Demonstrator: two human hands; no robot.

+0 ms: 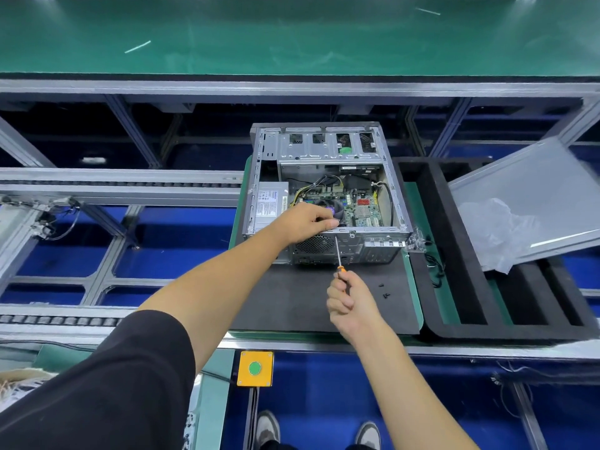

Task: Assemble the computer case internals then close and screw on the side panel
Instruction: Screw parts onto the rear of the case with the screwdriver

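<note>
From the head view, the open computer case lies on its side on a dark foam mat on the desk, its motherboard and power supply exposed from above. The left hand rests on the case's near top edge with fingers curled, pinching at the rim by the rear fan grille; what it pinches is too small to tell. The right hand grips the orange-collared screwdriver, whose shaft rises to the case's rear edge just beside the left fingertips. A few loose black screws lie on the mat near the right hand. The silver side panel leans tilted over a black foam tray to the right, well apart from the case.
</note>
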